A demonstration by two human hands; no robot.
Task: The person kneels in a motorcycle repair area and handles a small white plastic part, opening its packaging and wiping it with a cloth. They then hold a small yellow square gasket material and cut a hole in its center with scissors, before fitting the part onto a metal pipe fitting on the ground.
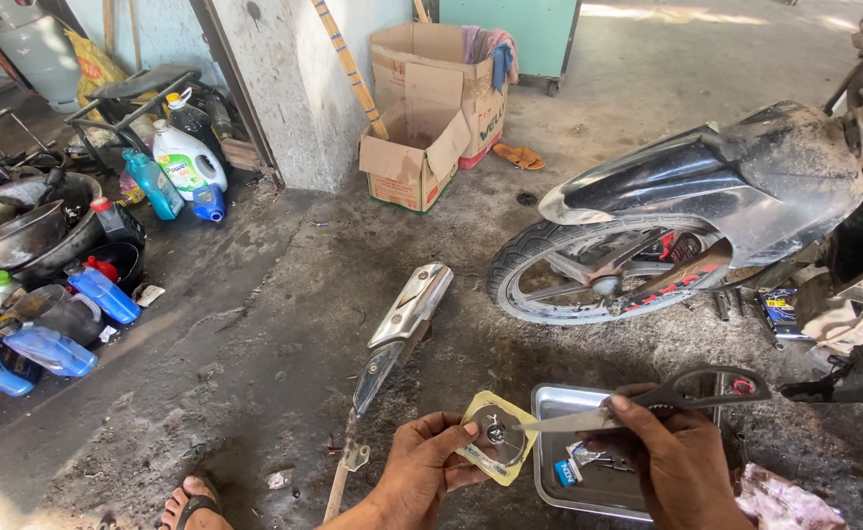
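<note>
- Two bare hands work above a dirty concrete floor (255, 324).
- Left hand (423, 469) pinches a small yellow-edged blister pack (497, 439) by its left side.
- Right hand (675, 461) grips grey scissors (647, 400), blades closed, tip touching the pack's centre.
- Metal tray (559, 402) lies just below.

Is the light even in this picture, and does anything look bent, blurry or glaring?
Head view: sun washes out the concrete at top right, while the floor nearer lies in shade; the wide lens bows the edges; the left hand with its yellow packet and the right hand with the scissors look sharp; the metal tray gleams faintly.
</note>
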